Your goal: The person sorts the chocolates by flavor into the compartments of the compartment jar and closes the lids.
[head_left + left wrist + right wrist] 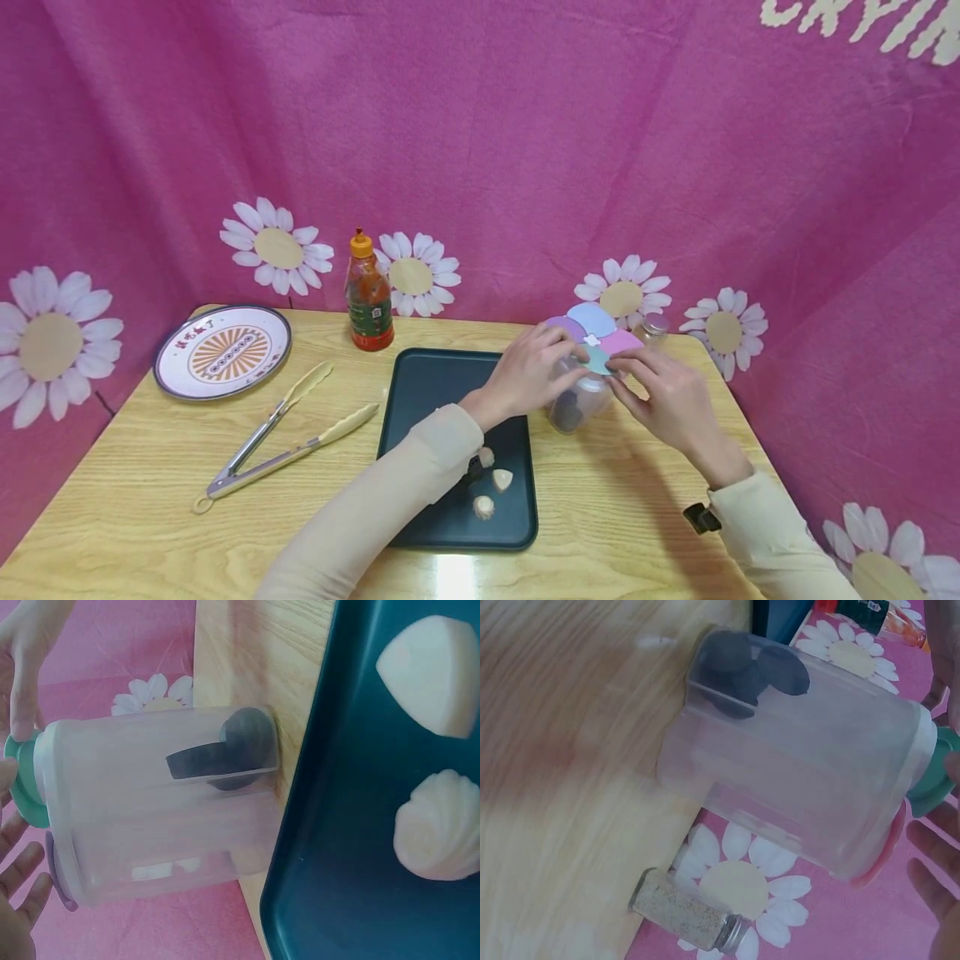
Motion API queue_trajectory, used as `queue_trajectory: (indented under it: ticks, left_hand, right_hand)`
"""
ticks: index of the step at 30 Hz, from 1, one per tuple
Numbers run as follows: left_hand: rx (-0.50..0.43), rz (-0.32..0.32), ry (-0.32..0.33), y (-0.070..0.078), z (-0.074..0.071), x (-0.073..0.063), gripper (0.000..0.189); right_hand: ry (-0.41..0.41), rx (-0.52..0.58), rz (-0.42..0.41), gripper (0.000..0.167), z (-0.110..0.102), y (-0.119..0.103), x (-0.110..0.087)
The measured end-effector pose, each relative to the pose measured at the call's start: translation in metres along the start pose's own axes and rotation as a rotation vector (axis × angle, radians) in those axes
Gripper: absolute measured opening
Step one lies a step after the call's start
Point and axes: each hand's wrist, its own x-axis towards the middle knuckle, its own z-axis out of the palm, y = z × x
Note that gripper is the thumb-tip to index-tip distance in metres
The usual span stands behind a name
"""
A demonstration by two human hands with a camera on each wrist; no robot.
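Observation:
A translucent plastic storage jar (142, 817) stands upright beside the tray, with dark round pieces (244, 742) inside near its bottom. Blue, purple, pink and green petal-shaped flaps make up its lid (592, 321). My left hand (532, 368) is over the jar's left side, thumb and index finger at the green flap (28, 784) and the other fingers spread near the purple one. From the right, my right hand (667, 398) pinches the edge of the same flap with its fingertips. Part of the left fingers' contact is hidden.
A dark baking tray (450, 375) holds several pale dough-like pieces (484, 507). Tongs (288, 462) lie spread open to its left. Behind are a patterned plate (225, 387) and a red sauce bottle (370, 304). A seasoning shaker (686, 909) stands behind the jar.

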Motion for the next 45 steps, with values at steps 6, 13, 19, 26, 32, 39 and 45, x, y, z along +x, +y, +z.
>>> queue_trajectory:
  ticks: [6, 13, 19, 26, 32, 39, 45]
  left_hand:
    - [-0.007, 0.007, -0.001, -0.003, 0.002, -0.005, 0.021]
    - [-0.020, 0.000, -0.018, -0.006, 0.005, -0.007, 0.021]
    - [-0.016, -0.004, -0.030, -0.007, 0.006, -0.008, 0.022]
    - [-0.001, -0.015, -0.052, -0.006, 0.006, -0.009, 0.021]
    - [-0.009, -0.036, -0.034, -0.005, 0.008, -0.010, 0.020]
    - [0.001, -0.035, -0.008, -0.003, 0.012, -0.012, 0.018]
    - [0.019, -0.030, 0.011, -0.001, 0.016, -0.013, 0.016]
  right_hand:
    - [-0.032, 0.013, 0.051, 0.057, 0.003, -0.005, -0.003]
    - [-0.004, 0.038, 0.067, 0.058, 0.006, -0.006, -0.005]
    - [-0.019, 0.067, 0.094, 0.057, 0.006, -0.006, -0.006]
    - [0.000, 0.119, 0.133, 0.040, 0.009, -0.007, -0.007]
    - [-0.023, 0.158, 0.173, 0.017, 0.008, -0.007, -0.003]
    - [-0.017, 0.178, 0.174, 0.015, 0.010, -0.009, -0.004]
    - [0.002, 0.188, 0.152, 0.033, 0.013, -0.007, -0.005]
